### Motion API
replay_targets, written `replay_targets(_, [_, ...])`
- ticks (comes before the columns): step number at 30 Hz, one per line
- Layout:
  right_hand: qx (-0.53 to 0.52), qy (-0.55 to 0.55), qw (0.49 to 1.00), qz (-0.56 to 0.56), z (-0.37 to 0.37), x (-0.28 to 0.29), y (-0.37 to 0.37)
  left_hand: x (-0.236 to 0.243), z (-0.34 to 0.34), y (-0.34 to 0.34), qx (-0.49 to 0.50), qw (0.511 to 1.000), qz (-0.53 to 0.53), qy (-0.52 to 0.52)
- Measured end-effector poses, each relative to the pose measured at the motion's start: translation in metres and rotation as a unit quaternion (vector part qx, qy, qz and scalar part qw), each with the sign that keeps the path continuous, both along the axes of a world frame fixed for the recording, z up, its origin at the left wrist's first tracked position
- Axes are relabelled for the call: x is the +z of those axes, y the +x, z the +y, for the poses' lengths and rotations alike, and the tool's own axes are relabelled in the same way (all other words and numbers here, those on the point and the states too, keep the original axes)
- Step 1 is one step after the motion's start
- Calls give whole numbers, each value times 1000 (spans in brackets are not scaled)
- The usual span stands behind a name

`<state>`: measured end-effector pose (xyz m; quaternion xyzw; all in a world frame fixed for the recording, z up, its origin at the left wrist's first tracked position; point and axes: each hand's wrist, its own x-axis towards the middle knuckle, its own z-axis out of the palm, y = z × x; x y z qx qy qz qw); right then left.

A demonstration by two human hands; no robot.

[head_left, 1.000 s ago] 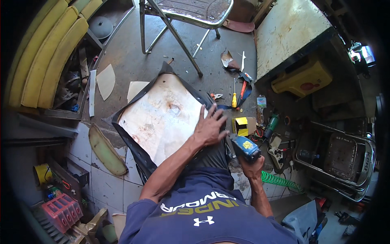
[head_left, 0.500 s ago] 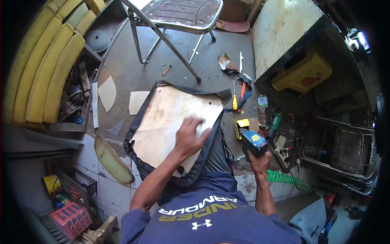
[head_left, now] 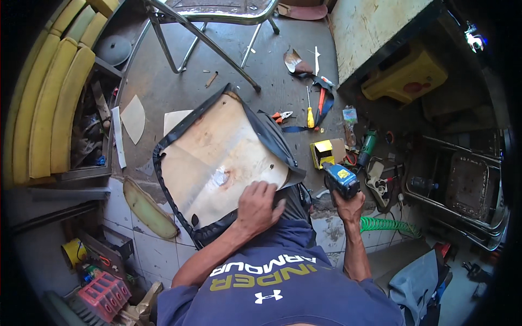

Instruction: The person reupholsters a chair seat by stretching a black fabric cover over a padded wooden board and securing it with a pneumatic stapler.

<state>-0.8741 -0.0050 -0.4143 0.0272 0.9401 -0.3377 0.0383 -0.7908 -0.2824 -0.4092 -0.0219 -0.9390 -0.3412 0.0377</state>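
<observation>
Pale board (head_left: 220, 157), wrapped around its rim by a black cover (head_left: 169, 187), is held low in front of the body, turned cornerwise, bare face up, its near right corner lying over a grey trouser leg (head_left: 297, 204). Stains and a few dark holes are seen on the board. Left hand (head_left: 258, 207) is placed at the near edge of the board, fingers bent and close together, thumb set apart; whether the cover is pinched cannot be told. Blue power tool (head_left: 341, 180) is gripped in the right hand (head_left: 349, 204), fingers wrapped around the handle, well clear of the board. Green coiled hose (head_left: 389, 224) is seen beside the right forearm. Yellow box (head_left: 322, 152) is placed just beyond the tool. On the grey floor (head_left: 272, 60), orange-handled pliers (head_left: 281, 117) are seen near the board's right side, with a yellow-handled screwdriver (head_left: 310, 117) just right of them. Green-bodied tool (head_left: 368, 144) is laid farther right. Metal chair (head_left: 225, 19) is stood beyond the board. Yellow pads (head_left: 60, 119) are stacked at far left; a curved greenish pad (head_left: 147, 209) is laid near the board's left side.
</observation>
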Motion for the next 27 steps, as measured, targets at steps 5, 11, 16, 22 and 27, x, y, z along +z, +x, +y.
replay_targets(5, [14,-14,1000,-1,0,4,5,-35,55,-65,53,986,5,-155])
replay_targets(11, [15,-6,1000,-6,-3,6,7,-43,33,-48,52,988,147,-15])
replay_targets(16, [83,-12,996,11,-13,13,-1,-44,34,-27,131,973,176,70])
replay_targets(22, [250,-91,964,-20,-30,30,-21,-37,29,-22,288,925,140,203])
replay_targets(27, [364,-114,924,-29,-47,37,-27,-52,21,-21,284,913,114,269])
